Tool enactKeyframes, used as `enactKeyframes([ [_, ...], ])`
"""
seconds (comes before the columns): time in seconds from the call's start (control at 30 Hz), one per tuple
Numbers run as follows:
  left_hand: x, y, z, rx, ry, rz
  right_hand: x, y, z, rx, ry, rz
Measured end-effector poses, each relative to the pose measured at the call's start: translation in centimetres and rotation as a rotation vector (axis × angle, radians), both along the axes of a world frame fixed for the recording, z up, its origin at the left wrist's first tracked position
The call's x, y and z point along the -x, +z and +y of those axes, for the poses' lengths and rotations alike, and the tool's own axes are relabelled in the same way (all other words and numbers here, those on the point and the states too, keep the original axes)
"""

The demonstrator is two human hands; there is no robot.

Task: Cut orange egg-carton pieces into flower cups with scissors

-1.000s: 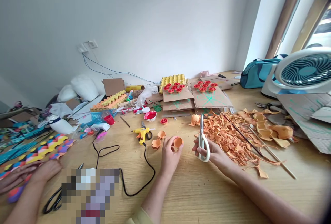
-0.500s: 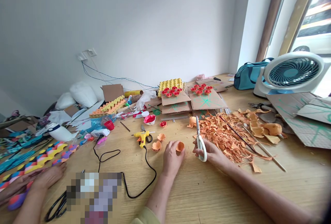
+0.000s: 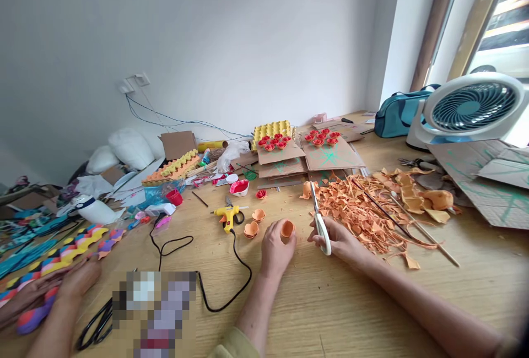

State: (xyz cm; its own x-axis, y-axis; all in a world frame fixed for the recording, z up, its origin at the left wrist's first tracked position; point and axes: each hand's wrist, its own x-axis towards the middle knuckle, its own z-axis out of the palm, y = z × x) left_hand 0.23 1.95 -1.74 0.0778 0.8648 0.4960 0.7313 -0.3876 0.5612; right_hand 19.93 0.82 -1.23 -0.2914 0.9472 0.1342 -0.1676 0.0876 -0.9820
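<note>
My left hand (image 3: 278, 249) is closed around an orange egg-carton cup (image 3: 288, 229), its round opening facing up. In my right hand (image 3: 336, 238) is a pair of white-handled scissors (image 3: 322, 228), blades pointing away from me and looking closed. A small gap separates the scissors from the cup. Left of my left hand lie two orange petal-edged cups (image 3: 251, 229), one behind the other. Beside them rests a yellow glue gun (image 3: 226, 217) with its black cord, close to another pair of scissors (image 3: 238, 216).
A heap of orange scraps (image 3: 363, 212) spreads right of my scissors, with a wooden stick (image 3: 430, 232) across it. Red flowers (image 3: 276, 142) stand on stacked cardboard (image 3: 285, 157) at the back. A white fan (image 3: 471, 107) stands right. Another person's hands (image 3: 76, 281) work at left.
My hands keep nearly the same pose, still holding the cup and the scissors. The view has shifted slightly. The other person's hands at left have moved a little.
</note>
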Motion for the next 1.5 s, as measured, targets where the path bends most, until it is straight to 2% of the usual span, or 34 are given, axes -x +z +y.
enactKeyframes([
  [0.37,-0.3,0.1,-0.1,0.014,-0.044,-0.060,-0.1,0.0,0.1,-0.004,0.008,-0.006],
  [0.67,0.4,0.9,0.0,-0.022,0.074,-0.271,-0.3,-0.7,0.3,-0.025,0.004,-0.026],
  [0.87,-0.6,1.2,-0.7,-0.123,-0.055,-0.275,-0.4,-0.8,0.3,-0.038,0.008,-0.028],
  [1.17,-1.7,1.2,-2.3,0.037,-0.310,-0.175,-0.5,-0.3,0.6,-0.044,-0.040,-0.056],
  [1.4,-2.0,1.5,-2.7,0.046,-0.382,-0.104,-0.4,-0.4,0.2,-0.072,-0.107,-0.168],
  [1.5,-1.5,1.7,-2.3,-0.008,-0.328,-0.078,-0.6,-0.3,0.1,-0.094,-0.158,-0.217],
])
